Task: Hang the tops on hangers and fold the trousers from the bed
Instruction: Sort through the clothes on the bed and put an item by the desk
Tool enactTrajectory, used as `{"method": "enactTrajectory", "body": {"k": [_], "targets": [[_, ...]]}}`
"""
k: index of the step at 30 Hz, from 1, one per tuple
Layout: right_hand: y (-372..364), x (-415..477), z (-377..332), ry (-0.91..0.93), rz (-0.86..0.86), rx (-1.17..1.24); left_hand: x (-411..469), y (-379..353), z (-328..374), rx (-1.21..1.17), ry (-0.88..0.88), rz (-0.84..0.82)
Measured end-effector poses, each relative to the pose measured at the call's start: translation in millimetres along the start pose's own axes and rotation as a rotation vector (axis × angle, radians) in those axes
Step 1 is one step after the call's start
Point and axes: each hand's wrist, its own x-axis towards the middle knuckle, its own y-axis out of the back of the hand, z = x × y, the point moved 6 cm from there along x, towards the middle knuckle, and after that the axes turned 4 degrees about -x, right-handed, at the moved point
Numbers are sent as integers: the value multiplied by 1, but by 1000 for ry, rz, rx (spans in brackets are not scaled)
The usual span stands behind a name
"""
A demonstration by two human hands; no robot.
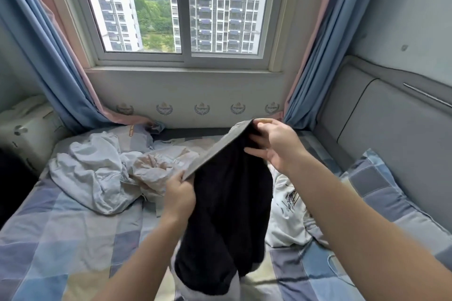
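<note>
I am monitoring the head view. Both hands are holding the dark garment [227, 215] up in the centre of the frame, above the bed [61, 239]. The garment is hanging from a grey band [215, 151], which is running diagonally from centre-left up to centre-right (I cannot tell whether this is a waistband or a hem).

1. The left hand [179, 188] is pinching the lower end of the grey band, with the thumb on top and the fingers curled under the cloth.
2. The right hand [276, 146] is pinching the upper end between thumb and forefinger. Its other fingers are lying straight and slightly spread against the dark cloth.
3. The lower part of the dark garment is bunching at the bottom centre of the frame. I cannot tell whether it is touching the sheet.

More clothing is lying on the bed. A pale crumpled garment [93, 176] is lying left of centre, touching a beige garment [159, 166] just beside the left hand. A white printed garment [288, 205] is lying right of centre, partly hidden by the right forearm. A checked pillow [381, 186] is resting at the right edge, and a window [181, 7] is filling the upper centre.
</note>
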Motion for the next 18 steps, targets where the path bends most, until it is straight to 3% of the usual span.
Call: {"method": "enactTrajectory", "body": {"k": [4, 6, 9, 12, 15, 18], "targets": [[12, -16, 41, -32, -29, -268, -1, 2, 33, -120, 123, -43], [16, -31, 56, 53, -30, -336, -8, -3, 39, -89, 185, -99], [10, -55, 83, 152, -163, -416, -23, -9, 36, -125, 285, -143], [-2, -73, 137, 92, -297, -630, -31, -17, 38, -230, 341, -179], [-18, -88, 186, 26, -413, -681, -37, -28, 43, -322, 361, -188], [-24, -92, 212, -7, -370, -772, -36, -34, 49, -430, 370, -183]]}}
